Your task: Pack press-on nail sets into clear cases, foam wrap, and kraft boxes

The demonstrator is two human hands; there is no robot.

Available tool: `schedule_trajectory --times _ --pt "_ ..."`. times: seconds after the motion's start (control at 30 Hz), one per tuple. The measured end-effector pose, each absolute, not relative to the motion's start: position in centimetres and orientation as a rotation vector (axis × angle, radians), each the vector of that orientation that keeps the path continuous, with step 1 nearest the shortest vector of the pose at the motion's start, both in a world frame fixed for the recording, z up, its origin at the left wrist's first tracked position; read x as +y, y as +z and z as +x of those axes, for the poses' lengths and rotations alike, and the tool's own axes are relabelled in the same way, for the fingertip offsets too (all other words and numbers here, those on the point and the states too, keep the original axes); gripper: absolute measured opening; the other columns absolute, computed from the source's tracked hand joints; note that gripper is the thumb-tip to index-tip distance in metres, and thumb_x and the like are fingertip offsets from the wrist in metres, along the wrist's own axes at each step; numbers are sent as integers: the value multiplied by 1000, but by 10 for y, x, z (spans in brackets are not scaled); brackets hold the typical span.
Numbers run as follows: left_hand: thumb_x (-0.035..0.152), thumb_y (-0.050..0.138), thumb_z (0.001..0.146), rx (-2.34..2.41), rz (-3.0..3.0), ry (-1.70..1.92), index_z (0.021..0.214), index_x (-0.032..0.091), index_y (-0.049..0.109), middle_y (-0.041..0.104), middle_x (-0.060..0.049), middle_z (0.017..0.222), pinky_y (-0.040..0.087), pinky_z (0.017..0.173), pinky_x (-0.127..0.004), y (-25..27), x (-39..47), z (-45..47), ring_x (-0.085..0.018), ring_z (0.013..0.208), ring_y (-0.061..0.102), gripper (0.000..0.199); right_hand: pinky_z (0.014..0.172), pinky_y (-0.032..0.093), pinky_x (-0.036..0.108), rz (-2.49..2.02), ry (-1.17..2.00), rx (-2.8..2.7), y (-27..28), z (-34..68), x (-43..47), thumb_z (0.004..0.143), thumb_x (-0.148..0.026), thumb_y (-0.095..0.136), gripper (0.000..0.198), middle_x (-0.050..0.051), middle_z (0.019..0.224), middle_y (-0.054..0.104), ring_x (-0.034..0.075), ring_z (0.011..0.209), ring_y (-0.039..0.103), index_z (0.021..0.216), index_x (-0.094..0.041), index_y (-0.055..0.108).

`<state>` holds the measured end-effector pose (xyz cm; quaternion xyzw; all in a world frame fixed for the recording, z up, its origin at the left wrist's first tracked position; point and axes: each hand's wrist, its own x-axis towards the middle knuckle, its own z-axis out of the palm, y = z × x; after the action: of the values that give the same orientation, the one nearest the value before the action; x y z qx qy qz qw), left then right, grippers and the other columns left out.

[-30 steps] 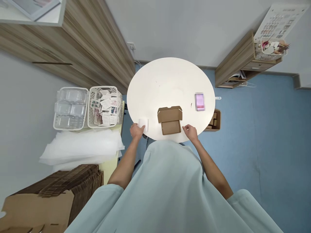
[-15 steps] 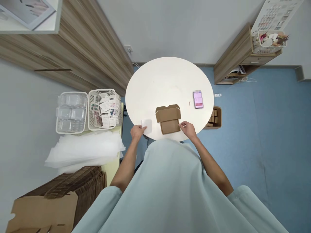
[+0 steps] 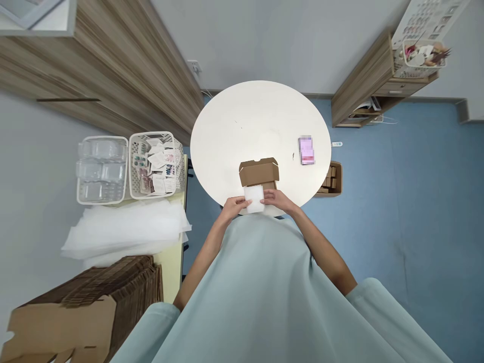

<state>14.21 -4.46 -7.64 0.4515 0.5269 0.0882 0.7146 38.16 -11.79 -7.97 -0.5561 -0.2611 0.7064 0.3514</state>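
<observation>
A small white square packet (image 3: 254, 198), which looks like folded foam wrap, is held between both hands over the near edge of the table. My left hand (image 3: 235, 207) pinches its left side, and my right hand (image 3: 277, 198) grips the right side. Just behind it lies an open brown cardboard box (image 3: 258, 174) with its lid folded back. The packet and my right hand cover most of the box's tray. What the packet contains cannot be made out.
On the white oval table (image 3: 249, 116) a blurred pink phone-like item (image 3: 306, 150) lies right. Leftward stand a basket of clear plastic containers (image 3: 102, 169), a basket of small packets (image 3: 153, 166), white foam sheets (image 3: 128, 229) and flattened cardboard boxes (image 3: 75, 312). A carton (image 3: 338, 179) sits on the floor.
My left hand has brought the white packet rightward to the front of the box. My right hand has left the box's right edge and taken hold of the packet.
</observation>
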Motion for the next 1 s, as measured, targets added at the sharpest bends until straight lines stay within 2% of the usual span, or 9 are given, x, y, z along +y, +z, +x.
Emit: schedule_trajectory --times 0.13,0.23,0.37,0.43,0.53,0.6,0.73,0.87,1.0 --pt "70 90 66 1131 1041 175 99 17 85 84 -10 108 58 98 -40 -86 -39 163 -31 108 74 62 104 58 41 -1462 1737 -648 -89 390 -119 77 -43 93 47 6 115 79 22 111 74 105 -22 62" --pt "69 89 68 1089 1058 146 94 17 84 83 -9 102 58 95 -39 -94 -36 172 -29 104 74 58 100 59 39 -1404 1740 -645 -98 395 -118 78 -46 90 46 5 115 78 22 111 73 104 -22 61" --pt "60 90 72 1134 1032 148 92 16 82 83 -8 96 59 88 -38 -108 -34 181 -26 95 74 49 87 61 35 -1548 1657 -661 -110 396 -114 76 -45 91 44 4 102 79 21 96 75 101 -21 64" --pt "55 87 77 1201 1086 115 88 17 81 82 -7 93 58 84 -35 -116 -34 185 -25 92 74 40 82 61 33 -1699 1561 -711 -116 394 -111 80 -40 88 34 5 97 80 20 90 75 98 -20 67" --pt "45 81 85 1358 1268 -4 83 19 78 82 -4 88 55 81 -32 -125 -33 194 -25 93 75 26 83 61 31 -1921 1482 -859 -122 391 -104 89 -26 78 13 6 102 82 21 93 76 98 -20 71" --pt "39 80 87 1501 1366 -71 91 21 77 83 -3 91 53 84 -31 -129 -34 202 -26 99 76 18 86 59 31 -2085 1435 -972 -123 388 -99 92 -19 73 10 5 105 82 21 96 77 102 -21 72" --pt "33 79 92 1663 1452 -50 115 24 70 84 -5 103 51 91 -32 -134 -41 211 -25 107 76 27 89 55 31 -2319 1255 -1156 -125 378 -94 98 -21 71 23 5 105 81 23 100 76 119 -22 65" --pt "29 68 100 1613 1536 -91 120 26 66 83 -5 102 50 90 -33 -139 -48 211 -24 101 76 20 90 51 31 -2400 1217 -1362 -128 368 -92 103 -21 65 22 8 110 79 24 104 74 125 -22 60" --pt "27 62 103 1610 1654 -228 129 24 65 82 -11 112 49 94 -35 -142 -51 213 -28 109 75 27 90 50 33 -2465 1219 -1474 -130 361 -93 105 -20 61 23 13 115 78 27 109 73 128 -18 58"
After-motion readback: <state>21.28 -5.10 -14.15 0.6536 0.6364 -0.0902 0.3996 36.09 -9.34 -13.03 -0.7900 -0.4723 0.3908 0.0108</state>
